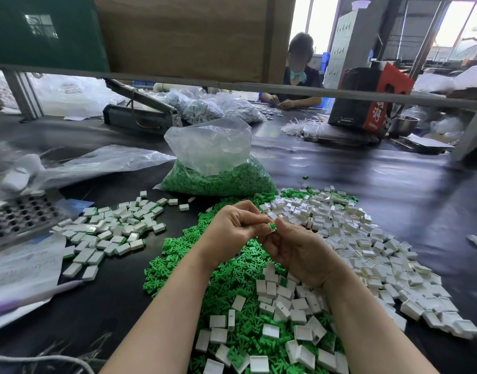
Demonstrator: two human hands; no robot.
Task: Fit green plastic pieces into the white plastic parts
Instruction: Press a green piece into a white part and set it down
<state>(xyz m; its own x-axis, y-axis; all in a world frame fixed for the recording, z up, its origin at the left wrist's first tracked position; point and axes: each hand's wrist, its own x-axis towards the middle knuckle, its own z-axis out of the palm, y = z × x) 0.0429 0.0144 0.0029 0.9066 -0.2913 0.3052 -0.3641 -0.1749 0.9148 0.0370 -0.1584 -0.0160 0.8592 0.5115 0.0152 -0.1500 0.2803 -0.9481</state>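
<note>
Both hands meet above the middle of the table. My left hand (233, 228) and my right hand (299, 247) pinch together one small white plastic part with a green piece (272, 226) showing in it. Below them spreads a heap of loose green pieces (194, 255). Loose white parts (366, 238) lie in a wide pile to the right and under my right forearm. A group of white parts with green inside (116, 228) lies to the left.
A clear bag of green pieces (218, 174) stands behind the hands. A metal perforated tray (19, 214) and plastic sheets sit at the left. Across the black table a person works beside bags, a sealing machine (140, 114) and a red-black box (366, 98).
</note>
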